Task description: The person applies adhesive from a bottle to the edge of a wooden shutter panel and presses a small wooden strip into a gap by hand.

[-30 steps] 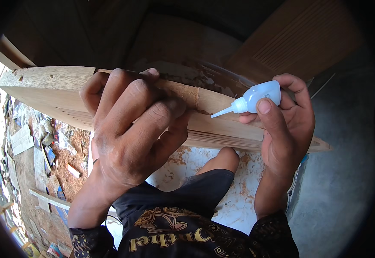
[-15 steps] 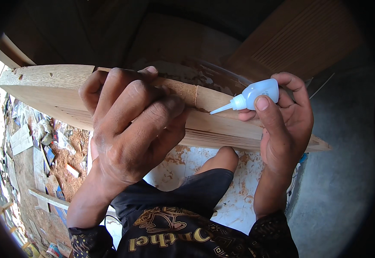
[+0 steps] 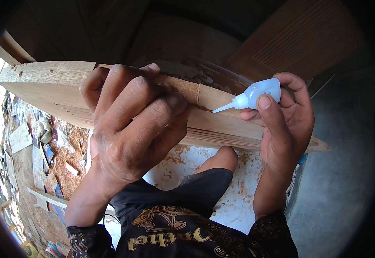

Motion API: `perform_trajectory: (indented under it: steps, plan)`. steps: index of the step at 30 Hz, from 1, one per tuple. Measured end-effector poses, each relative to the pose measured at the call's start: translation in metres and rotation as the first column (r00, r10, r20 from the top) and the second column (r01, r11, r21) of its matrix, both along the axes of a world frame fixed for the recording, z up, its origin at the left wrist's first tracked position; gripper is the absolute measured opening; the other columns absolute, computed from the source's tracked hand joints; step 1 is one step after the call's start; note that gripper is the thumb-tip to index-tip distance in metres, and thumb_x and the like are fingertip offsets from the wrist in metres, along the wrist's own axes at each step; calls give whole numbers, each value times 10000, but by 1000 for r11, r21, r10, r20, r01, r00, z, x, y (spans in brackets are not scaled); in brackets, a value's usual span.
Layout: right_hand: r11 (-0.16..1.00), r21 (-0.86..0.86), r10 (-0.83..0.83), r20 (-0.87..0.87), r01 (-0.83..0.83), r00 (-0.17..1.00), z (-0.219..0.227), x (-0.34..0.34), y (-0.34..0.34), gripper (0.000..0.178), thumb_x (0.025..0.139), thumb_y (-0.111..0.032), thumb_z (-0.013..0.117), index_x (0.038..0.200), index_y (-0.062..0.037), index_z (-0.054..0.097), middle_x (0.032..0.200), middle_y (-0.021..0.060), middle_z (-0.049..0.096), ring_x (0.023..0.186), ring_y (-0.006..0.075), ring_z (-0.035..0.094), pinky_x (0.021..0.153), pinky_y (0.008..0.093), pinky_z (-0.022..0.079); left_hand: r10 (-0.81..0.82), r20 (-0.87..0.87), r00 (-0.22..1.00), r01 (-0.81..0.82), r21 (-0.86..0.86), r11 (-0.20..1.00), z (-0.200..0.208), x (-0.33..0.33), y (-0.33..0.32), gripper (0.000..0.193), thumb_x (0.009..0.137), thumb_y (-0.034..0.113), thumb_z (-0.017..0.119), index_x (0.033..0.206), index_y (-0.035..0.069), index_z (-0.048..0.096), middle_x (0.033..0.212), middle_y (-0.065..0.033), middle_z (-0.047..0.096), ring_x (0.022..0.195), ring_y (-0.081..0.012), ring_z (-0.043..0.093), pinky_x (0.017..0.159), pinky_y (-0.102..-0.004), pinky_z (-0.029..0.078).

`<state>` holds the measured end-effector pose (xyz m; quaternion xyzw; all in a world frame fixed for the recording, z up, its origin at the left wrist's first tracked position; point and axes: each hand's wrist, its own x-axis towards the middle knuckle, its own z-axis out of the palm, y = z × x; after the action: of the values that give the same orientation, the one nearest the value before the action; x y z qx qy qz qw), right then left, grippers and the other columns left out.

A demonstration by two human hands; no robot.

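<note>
From the head view, looking down: holding a bottle (image 3: 264, 93) in the right hand (image 3: 287, 122), with thumb pressed on its near side and forefinger hooked around its base, closed firmly about the body. Pale blue and partly see-through, tipped by a long tapering nozzle (image 3: 224, 107) aimed left and slightly down. Placed right of centre, over a wooden panel (image 3: 228, 125), with nozzle tip at the border between top edge and near face, just right of and below a seam (image 3: 199, 93). Cannot tell between touching the wood and stopping just short.

Set over the panel farther left, with its back to the camera: the left hand (image 3: 129, 118), fingers curled well in at the top edge. Cannot tell what, if anything, is pinched inside the curl.

Stretching across most of the view: the same panel, pale, grooved along the near face, marked by small dark holes near the left end. Below it, dark shorts (image 3: 176, 191), a bare knee (image 3: 227, 157) and a dark shirt (image 3: 157, 245) with gold print. Scattered on the left: scraps (image 3: 21, 137) and brown sawdust (image 3: 81, 148). Leaning in shade at upper right: a grooved board (image 3: 303, 41).
</note>
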<state>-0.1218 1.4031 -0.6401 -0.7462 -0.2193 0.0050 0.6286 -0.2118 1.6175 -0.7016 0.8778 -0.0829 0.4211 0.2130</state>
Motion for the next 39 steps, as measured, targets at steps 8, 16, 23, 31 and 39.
perform_trajectory:
  steps: [8, 16, 23, 31, 39]
  plan:
    - [1000, 14, 17, 42, -18, 999, -3, 0, 0, 466, 910, -84, 720, 1277, 75, 480, 978, 198, 698, 815, 204, 728, 707, 303, 636, -12, 12, 1000, 12, -8, 1000, -1, 1, 0, 282, 667, 96, 883, 904, 81, 729, 932, -65, 709, 1005, -282, 690, 964, -434, 418]
    - [996, 47, 69, 65, -72, 996, -7, 1, -3, 440, 927, -51, 699, 1284, 76, 475, 989, 204, 691, 816, 206, 722, 731, 309, 634, -19, 23, 1000, 19, -13, 1000, -2, 0, 1, 295, 659, 101, 881, 911, 79, 729, 935, -72, 711, 983, -282, 684, 961, -429, 413]
    - [996, 29, 81, 82, -84, 993, -8, 2, -5, 459, 929, -53, 700, 1299, 80, 464, 995, 211, 689, 837, 213, 725, 725, 322, 641, 0, 5, 1000, 0, -16, 1000, -1, -1, 0, 283, 674, 105, 879, 918, 88, 736, 943, -69, 715, 1000, -276, 683, 979, -439, 407]
    - [992, 70, 102, 56, -106, 993, -5, 1, -4, 460, 944, -61, 686, 1319, 67, 452, 1013, 207, 693, 884, 226, 729, 745, 336, 649, -4, 16, 1000, 4, -13, 1000, -3, -1, 1, 272, 682, 113, 883, 915, 101, 743, 945, -43, 716, 1029, -272, 688, 996, -439, 408]
    - [994, 50, 96, 56, -99, 994, -2, -1, 4, 457, 941, -66, 691, 1313, 64, 457, 1024, 209, 692, 900, 228, 730, 760, 340, 648, -4, 41, 999, 5, -35, 999, -6, 0, 1, 270, 690, 109, 875, 933, 108, 757, 960, -35, 722, 1058, -268, 688, 1004, -436, 406]
